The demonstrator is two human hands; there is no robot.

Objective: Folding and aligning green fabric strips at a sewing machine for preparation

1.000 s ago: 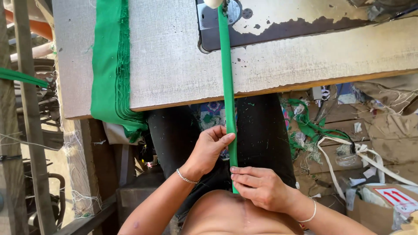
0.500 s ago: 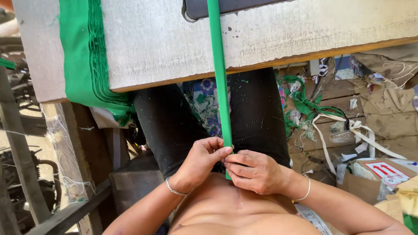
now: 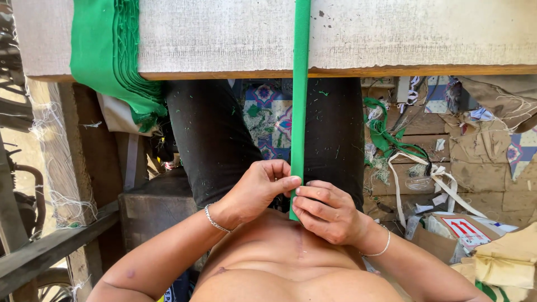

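We have the narrow green fabric strip (image 3: 300, 112) running from the table (image 3: 235, 39) down over its front edge, between our knees, to our hands just in front of the chest. Our left hand (image 3: 254, 190) pinches the strip's left edge between thumb and curled fingers, and our right hand (image 3: 327, 212) closes on it from the other side just below, fingertips meeting the left thumb across the band. Both hands are therefore shut on the strip, close together, near its lower end. As we judge it, the work in hand is folding or flattening the band along its length, and it goes best if we keep the strip lightly taut against the table edge, so that it hangs straight and does not twist. We should press the fold with the fingertips, then slide along a little at a time, one hand holding while the other shifts. The edges need to stay level with each other; how well they match under our fingers we cannot tell from here. A stack of green cloth (image 3: 109, 61) hangs over the table's left end, well apart from the strip.
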